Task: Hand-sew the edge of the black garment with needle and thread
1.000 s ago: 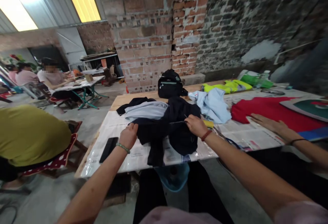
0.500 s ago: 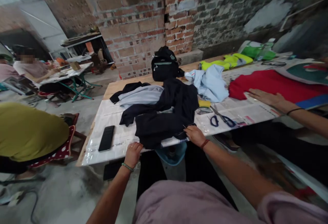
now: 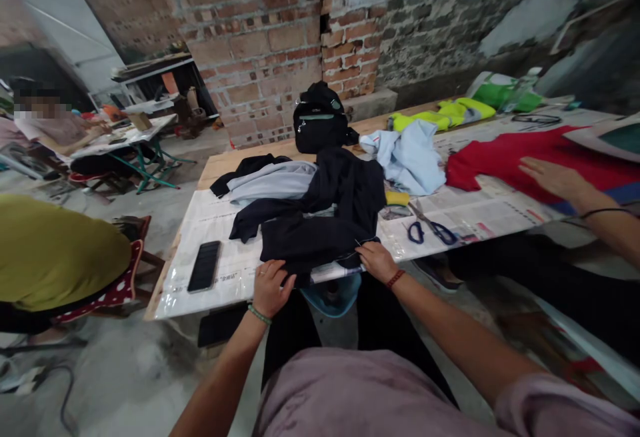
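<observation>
A dark garment (image 3: 310,240) lies folded along the table's near edge, part of a heap of dark cloth with a pale grey piece (image 3: 273,182). My left hand (image 3: 271,288) rests on its lower left corner, fingers laid over the cloth and thumb apart. At the lower right corner, my right hand (image 3: 379,262) is closed in a pinch on a thin, pale needle (image 3: 359,244). A light line like thread runs over the cloth near those fingertips. Just right of the heap are scissors (image 3: 434,229) with dark blue handles.
A phone (image 3: 204,266) lies left on the paper-covered table (image 3: 170,294). Behind the cloth stands a black bag (image 3: 320,127). Light blue cloth (image 3: 407,157) and red cloth (image 3: 505,154) lie right, beside a co-worker's hand (image 3: 553,177). A blue basin (image 3: 334,296) is below the edge.
My left hand has shifted right and up along the garment's edge, and its thumb has spread. My right hand keeps its pinch. The co-worker's hand has moved right over the red cloth.
</observation>
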A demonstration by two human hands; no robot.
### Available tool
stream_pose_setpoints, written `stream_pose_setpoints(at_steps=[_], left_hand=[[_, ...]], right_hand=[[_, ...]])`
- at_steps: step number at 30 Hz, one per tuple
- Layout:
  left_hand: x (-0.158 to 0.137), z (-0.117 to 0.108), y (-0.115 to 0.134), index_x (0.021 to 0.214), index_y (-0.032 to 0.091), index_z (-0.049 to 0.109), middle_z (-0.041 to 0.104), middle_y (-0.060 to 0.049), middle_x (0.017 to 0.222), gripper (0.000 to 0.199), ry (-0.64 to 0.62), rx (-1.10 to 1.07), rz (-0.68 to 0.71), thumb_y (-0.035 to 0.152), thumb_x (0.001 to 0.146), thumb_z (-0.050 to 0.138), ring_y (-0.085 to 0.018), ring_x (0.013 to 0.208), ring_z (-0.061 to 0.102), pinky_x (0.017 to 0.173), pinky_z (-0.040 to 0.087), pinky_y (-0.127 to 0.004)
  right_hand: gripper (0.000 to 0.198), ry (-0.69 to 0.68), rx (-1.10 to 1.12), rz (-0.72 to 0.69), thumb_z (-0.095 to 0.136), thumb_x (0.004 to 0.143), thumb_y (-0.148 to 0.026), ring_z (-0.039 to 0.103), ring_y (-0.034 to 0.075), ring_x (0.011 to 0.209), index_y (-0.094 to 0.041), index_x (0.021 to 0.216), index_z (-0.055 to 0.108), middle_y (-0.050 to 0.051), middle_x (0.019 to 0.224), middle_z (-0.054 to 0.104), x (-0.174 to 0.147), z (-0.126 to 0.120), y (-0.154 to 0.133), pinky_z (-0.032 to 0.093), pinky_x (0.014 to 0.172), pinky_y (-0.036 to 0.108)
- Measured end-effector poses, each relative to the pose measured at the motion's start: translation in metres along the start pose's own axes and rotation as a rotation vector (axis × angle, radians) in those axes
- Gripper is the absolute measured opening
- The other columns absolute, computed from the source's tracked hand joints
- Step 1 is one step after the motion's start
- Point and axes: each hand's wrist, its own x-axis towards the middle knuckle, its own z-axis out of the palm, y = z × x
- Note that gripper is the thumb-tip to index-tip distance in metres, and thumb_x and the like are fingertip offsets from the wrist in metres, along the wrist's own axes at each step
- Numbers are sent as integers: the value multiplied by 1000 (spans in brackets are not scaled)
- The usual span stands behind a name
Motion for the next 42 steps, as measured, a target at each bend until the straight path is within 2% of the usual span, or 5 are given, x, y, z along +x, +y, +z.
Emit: stream_pose_setpoints(at_steps=[8, 20, 29, 36, 42], left_hand=[[42, 47, 49, 110, 19, 54, 58, -9, 101, 38, -225, -97, 104, 32, 75, 57, -23, 95, 49, 82, 36, -37], [61, 68, 19, 81, 21, 68, 68, 1, 80, 17, -468, -486, -243, 25, 72, 55, -13, 74, 59, 73, 44, -21], [51, 72, 19, 82, 21, 68, 67, 0, 84, 18, -363, -561, -256, 23, 72, 54, -12, 78, 59, 77, 43, -21], [49, 78, 18, 82, 21, 68, 67, 1, 84, 18, -321, -630, -297, 24, 72, 54, -12, 78, 59, 75, 44, -21], [47, 81, 16, 83, 20, 68, 67, 0, 83, 18, -309, -610, -282, 26, 73, 53, -12, 77, 59, 74, 44, -21]], right_hand=[[24, -17, -22, -8, 43, 78, -14, 52, 19, 78, -14, 90, 64, 9, 81, 59, 3, -5, -3, 39, 74, 30], [20, -249, 120, 40, 45, 76, -13, 55, 14, 76, -15, 80, 65, 6, 79, 57, 31, -21, 2, 44, 74, 25], [31, 185, 465, 259, 33, 86, -27, 57, 16, 73, -20, 104, 57, 7, 86, 58, 2, -49, -37, 47, 72, 31], [31, -33, 776, 259, 31, 85, -27, 57, 13, 56, -22, 105, 54, 3, 74, 60, -18, -14, -99, 49, 61, 28], [28, -171, 847, 403, 31, 85, -28, 57, 11, 48, -21, 109, 43, 1, 75, 63, -6, 11, -113, 47, 57, 26]])
